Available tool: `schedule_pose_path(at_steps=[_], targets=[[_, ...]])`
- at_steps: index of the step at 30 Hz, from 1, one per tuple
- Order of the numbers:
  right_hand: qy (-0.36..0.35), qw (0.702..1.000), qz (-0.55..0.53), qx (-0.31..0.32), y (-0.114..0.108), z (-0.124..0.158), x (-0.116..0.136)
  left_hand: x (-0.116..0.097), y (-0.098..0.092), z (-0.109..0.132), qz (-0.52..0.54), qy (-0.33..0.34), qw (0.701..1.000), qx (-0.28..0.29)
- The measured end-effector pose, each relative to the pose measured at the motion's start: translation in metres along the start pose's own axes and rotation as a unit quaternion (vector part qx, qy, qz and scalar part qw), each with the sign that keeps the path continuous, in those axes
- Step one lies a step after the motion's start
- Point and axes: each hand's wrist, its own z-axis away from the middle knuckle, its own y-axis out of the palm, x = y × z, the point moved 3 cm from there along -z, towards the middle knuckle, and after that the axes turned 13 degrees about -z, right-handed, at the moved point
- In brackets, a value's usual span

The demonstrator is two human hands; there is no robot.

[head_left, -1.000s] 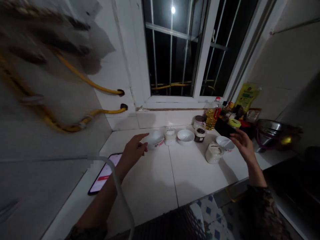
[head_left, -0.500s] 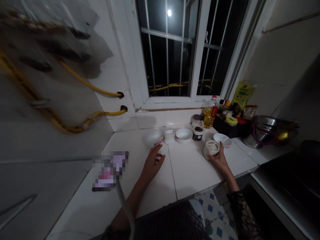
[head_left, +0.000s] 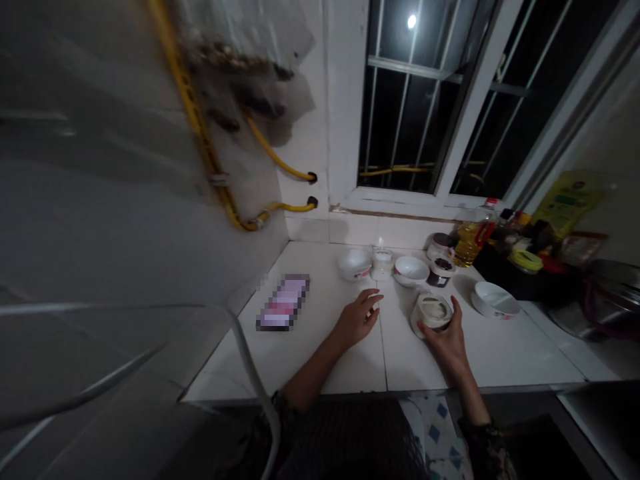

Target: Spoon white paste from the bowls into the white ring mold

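Note:
My right hand (head_left: 449,337) is wrapped around a small clear jar with a white lid (head_left: 431,313), low over or on the white counter. To its left, my left hand (head_left: 359,319) is held out with its fingers apart and nothing in them. Behind the hands stand a white bowl (head_left: 353,267), a seasoning jar with white contents (head_left: 383,265), a second white bowl (head_left: 411,271) and a dark-filled jar (head_left: 441,272). A third bowl (head_left: 495,303) with a spoon or similar utensil is right of my right hand.
A blurred-out phone-like slab (head_left: 284,303) lies on the left of the counter (head_left: 320,360). An oil bottle (head_left: 473,240), sauce bottles and a metal pot (head_left: 607,303) line the back right. A pale hose (head_left: 253,360) curves up at the near left.
The view has turned left. My right hand has moved the jar leftward, away from the right bowl. My left hand has come slightly away from the left bowl, still with nothing in it.

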Motion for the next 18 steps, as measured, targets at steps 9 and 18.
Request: schedule_pose_path(at_steps=[9, 18], targets=[[-0.039, 0.996, -0.019, 0.079, 0.065, 0.020, 0.011, -0.003, -0.003, 0.003, -0.034, 0.002, 0.999, -0.009], [-0.035, 0.993, -0.046, 0.105, 0.074, 0.023, 0.004, 0.000, -0.005, 0.002, -0.036, -0.014, 0.999, -0.006]])
